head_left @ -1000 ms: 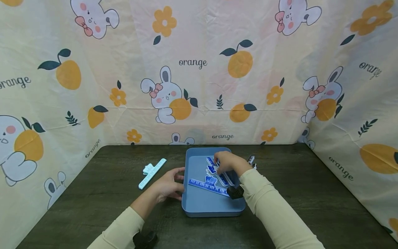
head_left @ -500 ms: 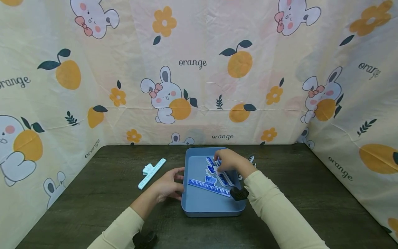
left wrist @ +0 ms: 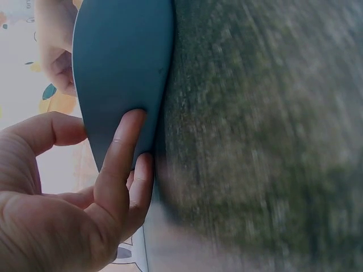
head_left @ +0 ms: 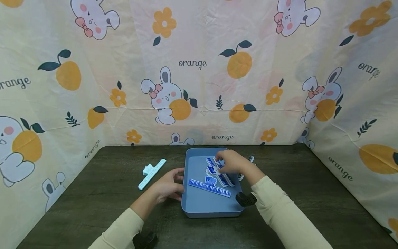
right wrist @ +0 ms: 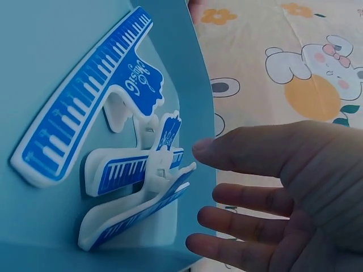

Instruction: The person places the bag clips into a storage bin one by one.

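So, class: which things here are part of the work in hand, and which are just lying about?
In hand:
tray, steadied by left hand
blue clips in it, right hand over them

Lying about:
pale clip on the table
clip behind the right hand

tray at table centre | 3 clips in tray: 1 mid-tray, 2 toward its 1 o'clock corner | clip on table at tray's 9 o'clock, well apart | clip at tray's 2 o'clock, just outside | left hand touching tray's 9 o'clock wall | right hand over tray's 1 o'clock corner
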Demonstrator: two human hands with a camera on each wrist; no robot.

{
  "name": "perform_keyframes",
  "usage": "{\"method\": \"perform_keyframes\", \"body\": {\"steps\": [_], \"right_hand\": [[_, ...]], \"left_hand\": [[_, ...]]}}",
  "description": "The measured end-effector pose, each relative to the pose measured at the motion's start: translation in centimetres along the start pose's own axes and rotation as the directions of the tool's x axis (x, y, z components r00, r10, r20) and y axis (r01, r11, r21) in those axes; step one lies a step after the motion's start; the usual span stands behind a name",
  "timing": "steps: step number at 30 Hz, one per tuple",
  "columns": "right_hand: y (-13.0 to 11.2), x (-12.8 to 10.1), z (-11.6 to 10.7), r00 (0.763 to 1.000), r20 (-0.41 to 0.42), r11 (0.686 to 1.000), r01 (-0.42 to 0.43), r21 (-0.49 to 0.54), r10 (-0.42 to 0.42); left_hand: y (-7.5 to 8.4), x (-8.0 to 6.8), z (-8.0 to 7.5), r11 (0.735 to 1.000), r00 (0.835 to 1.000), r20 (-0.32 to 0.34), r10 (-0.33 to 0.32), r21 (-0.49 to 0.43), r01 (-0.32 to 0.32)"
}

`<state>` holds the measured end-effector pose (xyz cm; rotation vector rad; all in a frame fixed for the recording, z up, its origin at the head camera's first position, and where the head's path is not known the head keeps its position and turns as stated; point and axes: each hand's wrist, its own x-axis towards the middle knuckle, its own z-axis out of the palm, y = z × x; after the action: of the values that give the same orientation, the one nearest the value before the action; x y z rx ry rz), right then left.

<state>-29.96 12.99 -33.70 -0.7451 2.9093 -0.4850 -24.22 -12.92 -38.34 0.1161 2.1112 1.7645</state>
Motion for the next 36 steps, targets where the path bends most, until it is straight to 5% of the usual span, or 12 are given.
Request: {"method": "perform_keyframes", "body": {"steps": [36], "right_hand": [[1.1, -4.3, -0.5, 0.949, -0.243, 0.979, 0.185, -0.09, -0.202]], "left_hand": [[0.3, -0.3, 0.2, 1.0, 1.0, -0.009, 0.002, -0.003, -0.002]]}}
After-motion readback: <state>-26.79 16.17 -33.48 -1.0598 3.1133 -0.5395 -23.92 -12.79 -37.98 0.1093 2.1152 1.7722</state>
